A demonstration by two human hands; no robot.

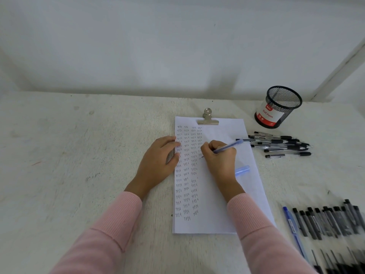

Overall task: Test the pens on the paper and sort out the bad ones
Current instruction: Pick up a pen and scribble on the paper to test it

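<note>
A white sheet of paper (221, 204) lies on the table under a metal clip (207, 118), its left part filled with columns of the handwritten word "test". My right hand (219, 157) grips a light blue pen (229, 146) with the tip down on the paper in the fourth column. Flat on the paper's left edge rests my left hand (158, 161), holding nothing. A light blue pen cap (242, 171) lies on the paper just right of my right wrist.
A black mesh pen cup (278, 106) with a red-and-white label stands at the back right. A loose pile of black pens (282, 145) lies right of the paper. A row of several black pens (331, 222) and one blue pen (292, 228) lies at the front right.
</note>
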